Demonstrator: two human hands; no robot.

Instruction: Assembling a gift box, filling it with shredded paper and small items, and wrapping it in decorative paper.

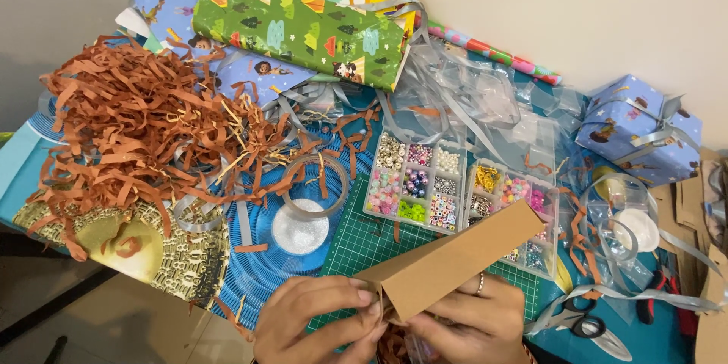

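Right now, from the head camera, I see a long flat-sided box of plain brown cardboard (455,258), rectangular in section, lying tilted: its far end rises toward the upper right over the bead trays, and its near, open end dips down to my hands at the bottom edge of the picture. Its surface is clean and unprinted, with a sharp fold running along its length.

My left hand (318,318) sits at the box's near end, fingers curled, the fingertips pressing against the corner of the opening. My right hand (470,322) is under and behind the box, fingers bent around its lower side; a thin ring shows on one finger. Both hands grip the box, held just above a green gridded cutting mat (364,246).

Beyond the mat lies a clear plastic compartment tray of coloured beads (417,182), with a second like it just beside. A heap of crinkled rust-brown paper shreds (136,129) fills the left of the table. A green patterned wrapped parcel (303,30) lies at the back, and black-handled scissors (584,324) rest to the right of my hands.
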